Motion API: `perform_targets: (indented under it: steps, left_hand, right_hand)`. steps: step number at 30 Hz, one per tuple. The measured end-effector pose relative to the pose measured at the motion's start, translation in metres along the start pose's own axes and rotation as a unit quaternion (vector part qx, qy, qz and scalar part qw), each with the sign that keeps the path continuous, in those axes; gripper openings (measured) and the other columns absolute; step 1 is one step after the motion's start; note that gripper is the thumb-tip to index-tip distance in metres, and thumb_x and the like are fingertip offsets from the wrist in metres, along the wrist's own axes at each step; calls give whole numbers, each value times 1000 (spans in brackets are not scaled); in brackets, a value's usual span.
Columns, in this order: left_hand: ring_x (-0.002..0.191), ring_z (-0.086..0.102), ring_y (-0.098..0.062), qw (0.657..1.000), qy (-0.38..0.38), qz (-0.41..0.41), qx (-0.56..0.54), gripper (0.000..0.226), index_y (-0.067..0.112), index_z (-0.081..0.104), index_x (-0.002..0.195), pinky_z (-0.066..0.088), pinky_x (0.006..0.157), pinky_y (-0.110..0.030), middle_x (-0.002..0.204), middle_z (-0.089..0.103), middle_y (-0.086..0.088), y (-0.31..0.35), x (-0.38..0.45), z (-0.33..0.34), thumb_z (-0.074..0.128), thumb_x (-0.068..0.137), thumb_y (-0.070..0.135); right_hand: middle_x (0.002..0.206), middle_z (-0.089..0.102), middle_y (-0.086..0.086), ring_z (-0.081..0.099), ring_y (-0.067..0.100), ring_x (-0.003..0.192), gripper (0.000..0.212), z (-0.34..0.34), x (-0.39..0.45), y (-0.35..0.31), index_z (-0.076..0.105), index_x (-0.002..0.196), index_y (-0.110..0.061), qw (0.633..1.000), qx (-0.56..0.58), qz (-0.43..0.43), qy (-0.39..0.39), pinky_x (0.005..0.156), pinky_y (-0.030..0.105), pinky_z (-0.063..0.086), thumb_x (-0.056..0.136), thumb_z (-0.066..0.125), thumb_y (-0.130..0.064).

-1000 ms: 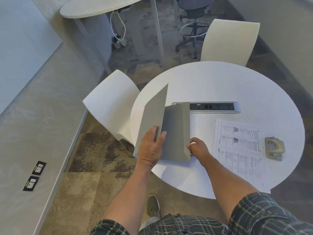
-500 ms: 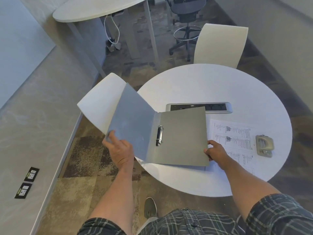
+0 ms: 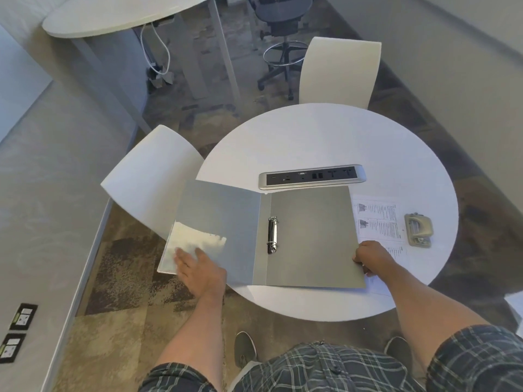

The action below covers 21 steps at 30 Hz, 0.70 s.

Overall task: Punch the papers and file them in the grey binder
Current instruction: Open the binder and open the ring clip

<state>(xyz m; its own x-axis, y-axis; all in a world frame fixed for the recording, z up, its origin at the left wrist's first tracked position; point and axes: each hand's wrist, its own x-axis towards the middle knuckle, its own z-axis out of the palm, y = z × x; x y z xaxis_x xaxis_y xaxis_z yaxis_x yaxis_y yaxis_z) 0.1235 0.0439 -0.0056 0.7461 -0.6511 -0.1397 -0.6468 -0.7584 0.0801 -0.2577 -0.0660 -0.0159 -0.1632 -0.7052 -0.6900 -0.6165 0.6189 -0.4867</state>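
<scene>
The left hand (image 3: pixel 200 271) lies flat, fingers straight and spread, palm down on the near corner of the opened front cover of the grey binder (image 3: pixel 311 236); it presses rather than grips. The right hand (image 3: pixel 370 257) has its fingers curled round the near right edge of the back cover, thumb on top, clamped on that edge. Both forearms reach forward from plaid sleeves, the left one angled inward, the right one angled in from the right.

One binder is in view, spread wide open on the round white table (image 3: pixel 325 137), with its front cover overhanging the table's left rim. One metal ring mechanism (image 3: pixel 272 234) runs along the spine, its rings look closed, and no sheet sits on them. A pale glare patch shows on the inside of the front cover.

The papers (image 3: pixel 379 219) lie flat on the table just right of the binder, partly tucked under its back cover; how many sheets there are cannot be told. One hole punch (image 3: pixel 418 230) rests at their right edge. One power strip (image 3: pixel 311 176) is set into the tabletop just beyond the binder. Two white chairs stand at the table, one on the left (image 3: pixel 147 182) and one on the far side (image 3: pixel 339 72).
</scene>
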Motion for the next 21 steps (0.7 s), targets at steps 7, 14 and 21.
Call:
perform_targets:
  steps: [7, 14, 21]
  left_hand:
    - [153, -3, -47, 975, -122, 171, 67, 69, 39, 17, 156, 18, 118, -67, 168, -4, -9, 40, -9, 10, 46, 98, 12]
    - [155, 0, -41, 967, -169, 177, 68, 65, 20, 34, 151, 18, 122, -60, 166, 3, -21, 67, -6, 13, 56, 91, 36]
    - [155, -9, -39, 939, -165, 269, 136, 70, 26, 26, 150, 13, 116, -73, 166, -5, -15, 83, -17, 18, 61, 90, 15]
  right_hand:
    - [50, 66, 10, 66, 28, 49, 16, -9, -13, 5, 61, 68, -6, 996, -81, 42, -2, 69, 34, 55, 65, 48, -14]
    - [63, 74, 6, 73, 25, 60, 25, -9, -21, 1, 68, 79, -11, 988, -145, 49, 21, 83, 34, 58, 68, 47, -20]
    - [89, 60, 1, 58, 24, 79, 31, 0, -30, -18, 53, 111, -10, 969, -226, 49, 83, 68, 29, 40, 83, 56, -22]
